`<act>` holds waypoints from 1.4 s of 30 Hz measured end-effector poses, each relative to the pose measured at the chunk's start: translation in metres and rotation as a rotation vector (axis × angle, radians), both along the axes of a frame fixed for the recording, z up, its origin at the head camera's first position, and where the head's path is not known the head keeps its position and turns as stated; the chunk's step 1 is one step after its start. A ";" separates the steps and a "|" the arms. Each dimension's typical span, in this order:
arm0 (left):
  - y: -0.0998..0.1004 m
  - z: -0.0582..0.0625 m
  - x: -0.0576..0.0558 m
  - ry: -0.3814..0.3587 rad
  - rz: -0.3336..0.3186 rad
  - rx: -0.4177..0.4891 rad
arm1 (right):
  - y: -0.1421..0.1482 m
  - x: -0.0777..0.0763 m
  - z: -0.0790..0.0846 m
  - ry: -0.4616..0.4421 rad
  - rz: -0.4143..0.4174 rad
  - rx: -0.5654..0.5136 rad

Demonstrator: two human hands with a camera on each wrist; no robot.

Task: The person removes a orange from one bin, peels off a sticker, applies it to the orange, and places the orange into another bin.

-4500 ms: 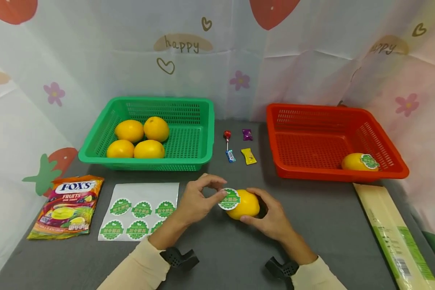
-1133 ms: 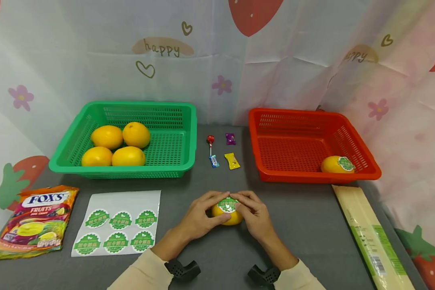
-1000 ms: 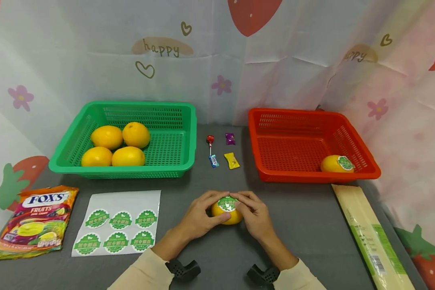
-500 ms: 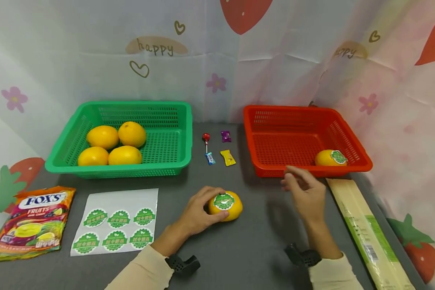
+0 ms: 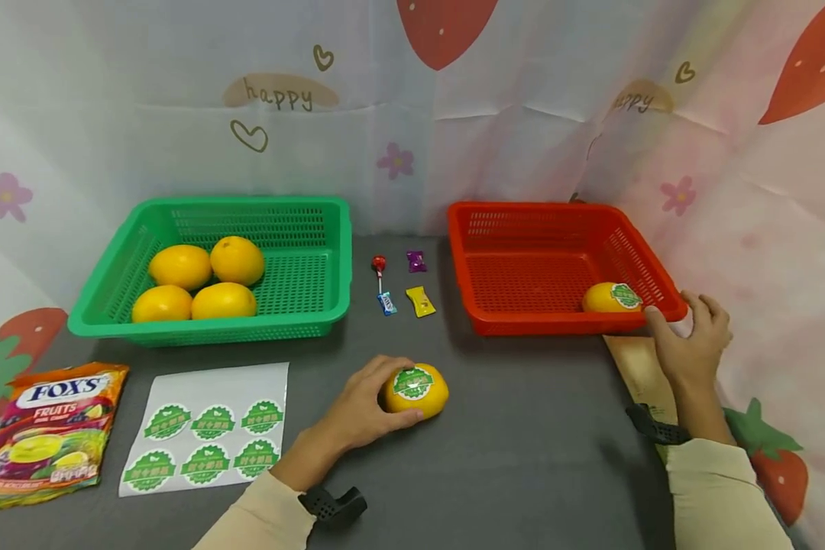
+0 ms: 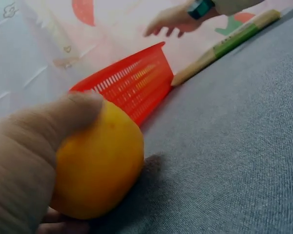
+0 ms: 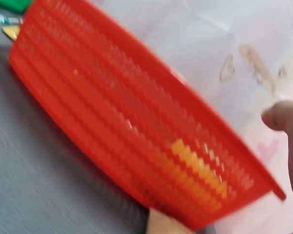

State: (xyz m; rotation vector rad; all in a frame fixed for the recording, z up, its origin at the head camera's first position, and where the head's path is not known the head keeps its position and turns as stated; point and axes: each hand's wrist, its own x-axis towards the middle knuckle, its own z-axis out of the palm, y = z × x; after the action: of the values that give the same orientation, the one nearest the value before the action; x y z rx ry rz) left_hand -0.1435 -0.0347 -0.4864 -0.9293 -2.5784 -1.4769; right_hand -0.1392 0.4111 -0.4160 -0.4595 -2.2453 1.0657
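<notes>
My left hand (image 5: 367,405) grips an orange (image 5: 435,393) on the grey table, thumb in front and fingers behind it. A round green-and-white sticker (image 5: 412,383) lies on that orange's upper side. At the front right corner of the red basket (image 5: 536,324) hovers my right hand (image 5: 694,347), thumb spread from the fingers. The right wrist view shows its thumb (image 7: 283,117) apart from the basket rim; whether the other fingers touch it cannot be seen. Inside the red basket, near that corner, sits another stickered orange (image 5: 596,298).
A green basket (image 5: 302,325) holds several oranges (image 5: 223,300). Between the baskets lie a lollipop (image 5: 380,267) and wrapped candies (image 5: 421,302). At left are a sticker sheet (image 5: 230,386) and a candy bag (image 5: 48,435). A long beige packet (image 5: 635,367) lies partly under my right arm.
The sticker went from my left fingers onto the orange, and both hands pressed it. My right hand then let go and moved right to the red basket's corner. My left hand stays on the orange.
</notes>
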 end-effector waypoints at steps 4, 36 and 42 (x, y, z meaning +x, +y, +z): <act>0.003 0.007 -0.005 -0.023 0.004 -0.051 | 0.022 -0.009 -0.006 -0.083 0.119 0.003; 0.237 0.088 -0.139 -0.230 0.010 -0.405 | 0.043 -0.016 -0.014 -0.069 0.323 0.052; 0.256 0.082 -0.140 -0.235 -0.066 -0.465 | 0.046 -0.015 -0.014 -0.084 0.319 0.064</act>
State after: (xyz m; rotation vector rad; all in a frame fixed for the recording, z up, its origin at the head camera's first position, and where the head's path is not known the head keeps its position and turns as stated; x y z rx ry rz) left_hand -0.2836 0.2209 -0.4043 -0.9285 -3.1746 -1.0682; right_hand -0.1541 0.4572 -0.4299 -0.1221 -2.4758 1.1434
